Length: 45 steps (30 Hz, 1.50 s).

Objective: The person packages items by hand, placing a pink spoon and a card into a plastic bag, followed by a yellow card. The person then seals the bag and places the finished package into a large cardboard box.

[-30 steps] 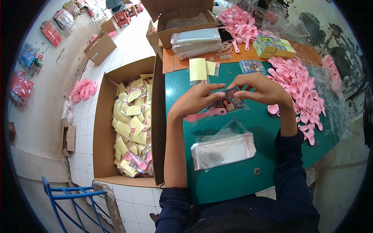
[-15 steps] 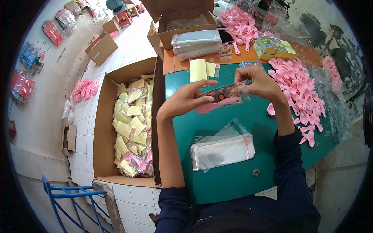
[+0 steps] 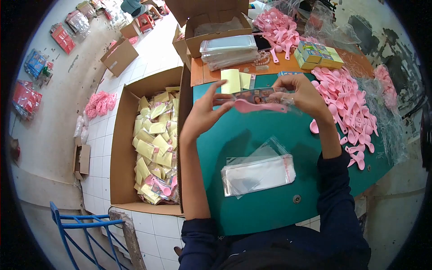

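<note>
Above the green tabletop (image 3: 270, 216), a clear packet (image 3: 258, 99) with a printed card and a pink spoon in it spans the gap between my hands. My right hand (image 3: 299, 95) pinches its right end. At the other end, my left hand (image 3: 208, 108) grips the packet's edge, with its index finger raised. Below them lies a stack of clear plastic sleeves (image 3: 261, 175), the top ones askew. Yellow cards (image 3: 231, 81) sit just behind my left hand. A heap of pink spoons (image 3: 346, 101) lies to the right of my right hand.
At the left stands an open carton (image 3: 121, 157) full of packets with yellow cards. Behind are an open box (image 3: 216, 27), bundled sleeves (image 3: 227, 47), small boxes (image 3: 317, 56) and more pink spoons (image 3: 279, 31). A blue metal frame (image 3: 85, 220) stands at lower left. Another person (image 3: 135, 6) is far back.
My left hand has shifted slightly left, and its index finger has lifted. The packet has moved up a little, and its spoon now shows more clearly.
</note>
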Each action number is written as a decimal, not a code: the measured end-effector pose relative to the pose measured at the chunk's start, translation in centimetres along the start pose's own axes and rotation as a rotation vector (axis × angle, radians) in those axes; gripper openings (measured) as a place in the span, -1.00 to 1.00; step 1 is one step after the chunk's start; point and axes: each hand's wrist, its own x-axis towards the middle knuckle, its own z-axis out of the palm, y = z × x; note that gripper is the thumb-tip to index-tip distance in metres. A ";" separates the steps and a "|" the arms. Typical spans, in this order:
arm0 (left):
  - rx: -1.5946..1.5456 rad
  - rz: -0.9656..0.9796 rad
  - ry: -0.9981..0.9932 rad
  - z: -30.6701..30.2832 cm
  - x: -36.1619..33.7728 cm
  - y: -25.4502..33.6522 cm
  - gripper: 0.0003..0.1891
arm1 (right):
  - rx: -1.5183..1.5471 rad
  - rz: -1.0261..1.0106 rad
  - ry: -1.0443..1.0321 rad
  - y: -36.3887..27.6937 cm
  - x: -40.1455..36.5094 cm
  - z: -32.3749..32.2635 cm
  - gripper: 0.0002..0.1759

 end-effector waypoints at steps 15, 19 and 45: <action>-0.714 -0.529 -0.066 7.4 -8.3 -1.7 -0.25 | -0.576 -0.180 -0.269 5.7 -4.6 8.1 -0.55; -0.698 -0.503 -0.091 7.3 -8.9 -1.9 -0.27 | -0.729 -0.113 -0.081 5.5 -4.9 8.8 -0.55; -0.546 -0.429 0.028 7.7 -8.6 -3.2 -0.40 | -0.325 -0.319 -0.371 1.3 -6.0 10.6 -0.87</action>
